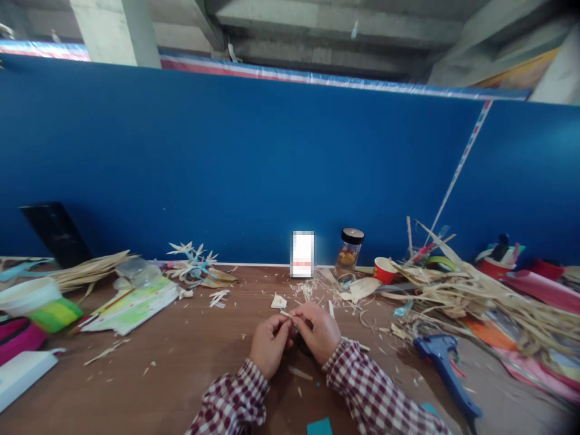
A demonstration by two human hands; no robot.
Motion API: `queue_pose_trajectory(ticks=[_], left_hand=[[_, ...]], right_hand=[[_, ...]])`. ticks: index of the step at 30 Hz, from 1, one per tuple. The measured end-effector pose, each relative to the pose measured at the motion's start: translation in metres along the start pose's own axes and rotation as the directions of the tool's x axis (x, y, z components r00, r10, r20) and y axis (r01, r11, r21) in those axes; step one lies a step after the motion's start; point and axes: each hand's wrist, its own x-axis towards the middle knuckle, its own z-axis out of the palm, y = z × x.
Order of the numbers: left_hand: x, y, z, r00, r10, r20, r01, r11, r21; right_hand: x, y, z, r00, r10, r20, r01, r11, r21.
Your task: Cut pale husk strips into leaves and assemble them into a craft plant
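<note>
My left hand (269, 343) and my right hand (319, 331) meet over the brown table (190, 356), fingers curled and pinched together. Between the fingertips sits a thin pale straw strip (287, 314). Something dark shows under my right hand, too hidden to name. Both sleeves are red-and-white check. Small straw scraps (308, 291) lie scattered just beyond my hands.
A blue glue gun (441, 362) lies to the right, beside a big heap of dried straw (480, 296). A red cup (385, 269) and a black-lidded jar (349, 251) stand at the back. Left: straw flowers (194, 261), coloured paper (131, 305), a white bowl (28, 295). A blue partition (254, 163) walls the back.
</note>
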Motion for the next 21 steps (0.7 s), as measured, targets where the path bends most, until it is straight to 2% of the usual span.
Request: queue_pose_trajectory(ticks=[5, 9, 12, 15, 17, 21], left_hand=[[-0.002, 0.003, 0.001, 1.0, -0.005, 0.009, 0.005, 0.999, 0.042], [-0.007, 0.009, 0.005, 0.998, 0.016, 0.065, -0.019, 0.999, 0.046], [-0.009, 0.008, 0.007, 0.996, 0.011, 0.084, -0.007, 0.999, -0.046], [-0.004, 0.003, 0.005, 0.997, -0.08, -0.023, 0.074, 0.976, -0.203], [0.0, 0.0, 0.002, 0.991, -0.105, -0.077, 0.081, 0.96, -0.27], [0.001, 0.0, 0.001, 0.99, -0.102, -0.099, 0.072, 0.96, -0.27]], right_hand=[[0.0, 0.0, 0.0, 1.0, 0.005, -0.024, -0.007, 0.998, -0.067], [0.003, 0.013, -0.008, 0.995, 0.053, -0.086, -0.068, 0.979, -0.193], [0.007, 0.027, -0.019, 0.976, 0.089, -0.198, -0.134, 0.966, -0.223], [0.011, 0.031, -0.024, 0.962, 0.019, -0.271, -0.058, 0.989, -0.135], [0.011, 0.026, -0.021, 0.966, -0.016, -0.258, 0.001, 0.998, -0.058], [0.005, 0.01, -0.009, 0.992, -0.062, -0.108, 0.068, 0.997, 0.047]])
